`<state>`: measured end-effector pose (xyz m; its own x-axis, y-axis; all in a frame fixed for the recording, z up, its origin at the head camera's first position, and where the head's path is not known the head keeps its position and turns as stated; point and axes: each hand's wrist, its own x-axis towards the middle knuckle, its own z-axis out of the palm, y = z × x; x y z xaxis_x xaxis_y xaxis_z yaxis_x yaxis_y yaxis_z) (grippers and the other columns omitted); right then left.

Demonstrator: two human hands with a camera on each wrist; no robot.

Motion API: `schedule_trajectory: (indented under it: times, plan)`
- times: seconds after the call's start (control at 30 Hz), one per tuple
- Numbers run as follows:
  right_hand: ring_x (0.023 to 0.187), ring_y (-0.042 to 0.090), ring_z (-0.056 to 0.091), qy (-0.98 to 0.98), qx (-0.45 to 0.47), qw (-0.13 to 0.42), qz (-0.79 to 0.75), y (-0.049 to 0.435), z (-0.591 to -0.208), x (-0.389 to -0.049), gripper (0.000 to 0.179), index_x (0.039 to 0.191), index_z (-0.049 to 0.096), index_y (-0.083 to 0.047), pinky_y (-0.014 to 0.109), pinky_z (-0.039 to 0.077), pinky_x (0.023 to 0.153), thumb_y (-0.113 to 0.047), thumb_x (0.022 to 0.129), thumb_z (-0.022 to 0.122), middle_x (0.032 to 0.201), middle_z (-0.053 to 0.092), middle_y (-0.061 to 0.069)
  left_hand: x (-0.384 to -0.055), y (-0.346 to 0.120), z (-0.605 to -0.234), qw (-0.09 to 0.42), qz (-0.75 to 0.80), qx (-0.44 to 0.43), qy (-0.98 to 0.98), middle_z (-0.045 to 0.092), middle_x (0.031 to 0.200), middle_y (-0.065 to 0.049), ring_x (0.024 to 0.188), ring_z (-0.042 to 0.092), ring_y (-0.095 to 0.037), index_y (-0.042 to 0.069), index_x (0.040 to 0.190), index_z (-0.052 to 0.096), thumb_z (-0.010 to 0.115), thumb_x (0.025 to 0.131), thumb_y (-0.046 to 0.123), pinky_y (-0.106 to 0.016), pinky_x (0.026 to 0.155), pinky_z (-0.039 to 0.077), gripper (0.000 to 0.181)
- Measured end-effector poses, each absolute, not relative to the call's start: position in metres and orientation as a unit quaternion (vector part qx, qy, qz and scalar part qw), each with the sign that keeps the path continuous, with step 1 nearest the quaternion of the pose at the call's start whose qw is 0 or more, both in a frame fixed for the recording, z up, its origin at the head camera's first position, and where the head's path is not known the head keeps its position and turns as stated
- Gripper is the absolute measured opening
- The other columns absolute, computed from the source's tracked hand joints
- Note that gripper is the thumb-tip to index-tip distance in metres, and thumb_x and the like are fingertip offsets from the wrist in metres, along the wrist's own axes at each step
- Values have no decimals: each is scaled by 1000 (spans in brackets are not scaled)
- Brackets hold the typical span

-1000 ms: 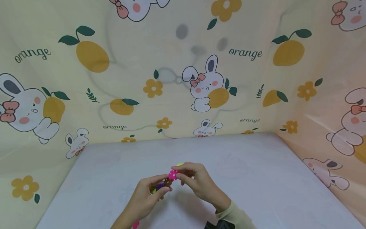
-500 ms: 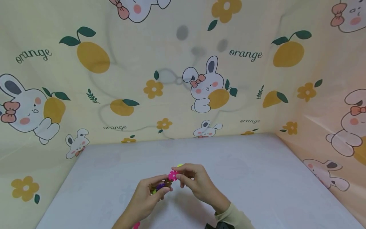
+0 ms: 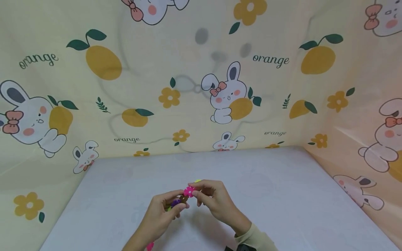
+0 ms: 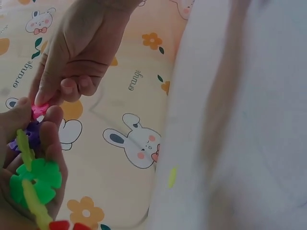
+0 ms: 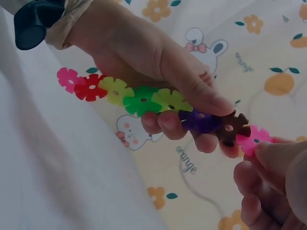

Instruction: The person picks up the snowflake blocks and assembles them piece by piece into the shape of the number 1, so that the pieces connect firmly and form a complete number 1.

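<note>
Linked notched plastic discs form a chain between the hands. In the right wrist view, its pieces include a red disc, a green disc, a purple disc and a brown disc. The left hand holds the chain, thumb and fingers around the purple and brown part. At the upper end, the right hand pinches a pink disc between thumb and forefinger; it overlaps the brown disc's edge. Another pink disc ends the chain's far side, hanging below the left wrist in the head view.
Both hands are above a white table. Printed cloth with rabbits and oranges rises behind it and at both sides. A yellow piece shows just behind the right fingers. A dark device is at the right wrist.
The hands and chain stay almost in place. The pink disc and the right hand have shifted very slightly left; the grips look the same.
</note>
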<state>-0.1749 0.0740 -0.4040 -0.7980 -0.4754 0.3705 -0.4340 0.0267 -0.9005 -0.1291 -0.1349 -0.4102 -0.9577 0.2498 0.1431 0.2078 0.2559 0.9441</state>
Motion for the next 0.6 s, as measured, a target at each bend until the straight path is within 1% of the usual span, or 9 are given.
schedule_trajectory:
  times: [0.1, 0.2, 0.33, 0.4, 0.47, 0.53, 0.6]
  plan:
    - [63, 6, 62, 730, -308, 14, -610, 74, -405, -174, 22, 116, 72, 0, 27, 56, 62, -7, 97, 66, 98, 74, 22, -129, -135, -409, 31, 590, 136, 796, 77, 99, -17, 67, 63, -7, 3, 130, 64, 68, 97, 24, -23, 61, 55, 40]
    - [64, 7, 62, 737, -304, 16, -604, 74, -405, -174, 22, 118, 72, -1, 23, 53, 61, -9, 100, 63, 99, 73, 22, -129, -136, -409, 38, 585, 135, 799, 76, 101, -18, 69, 63, -8, 4, 130, 64, 67, 97, 25, -24, 62, 55, 39]
    - [64, 8, 61, 736, -308, 18, -602, 73, -405, -174, 22, 118, 71, -1, 21, 50, 59, -8, 102, 57, 100, 72, 21, -130, -137, -410, 30, 579, 140, 803, 75, 106, -16, 72, 64, -8, 5, 130, 64, 67, 98, 27, -25, 64, 56, 39]
    - [64, 8, 62, 739, -308, 19, -599, 73, -405, -174, 22, 118, 72, -3, 22, 50, 60, -8, 103, 56, 101, 73, 20, -130, -137, -411, 21, 574, 144, 806, 75, 110, -14, 74, 65, -8, 5, 130, 64, 67, 98, 28, -25, 66, 57, 39]
    - [64, 8, 62, 743, -306, 19, -595, 74, -404, -174, 22, 118, 72, -5, 22, 50, 60, -7, 103, 56, 103, 74, 17, -130, -136, -411, 8, 565, 148, 812, 75, 113, -13, 79, 66, -8, 5, 130, 64, 66, 98, 28, -25, 69, 58, 39]
    - [64, 7, 62, 747, -301, 22, -592, 73, -403, -173, 22, 119, 72, -7, 22, 51, 61, -7, 103, 56, 105, 74, 15, -129, -135, -411, -7, 553, 147, 820, 75, 115, -10, 88, 69, -9, 7, 130, 65, 67, 98, 30, -24, 75, 59, 39]
    - [64, 7, 62, 752, -294, 26, -590, 73, -402, -173, 23, 119, 72, -8, 22, 51, 61, -7, 103, 56, 106, 74, 13, -128, -134, -412, -25, 537, 140, 832, 75, 116, -5, 97, 70, -11, 11, 129, 66, 68, 97, 31, -23, 82, 57, 37]
